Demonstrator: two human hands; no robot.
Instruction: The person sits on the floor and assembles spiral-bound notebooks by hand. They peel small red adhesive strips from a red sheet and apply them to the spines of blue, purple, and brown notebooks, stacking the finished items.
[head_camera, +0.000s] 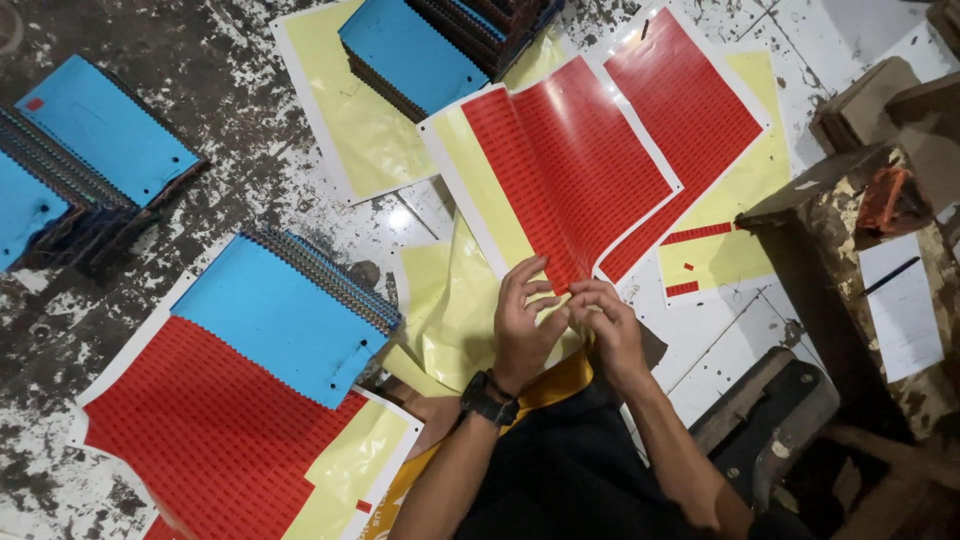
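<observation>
Both hands (565, 325) pinch glossy red sticker sheet (565, 170); corner curled.

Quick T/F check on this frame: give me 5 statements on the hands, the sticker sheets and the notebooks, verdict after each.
1. Both hands meet at the lower edge of a red sticker sheet. True: the left hand and the right hand pinch at it side by side.
2. The left wrist is bare. False: it wears a dark wristwatch.
3. The blue notebooks lie on another red sheet. True.
4. The notebook covers are green. False: they are blue.
5. A black pen lies on white paper at the right. True.
</observation>
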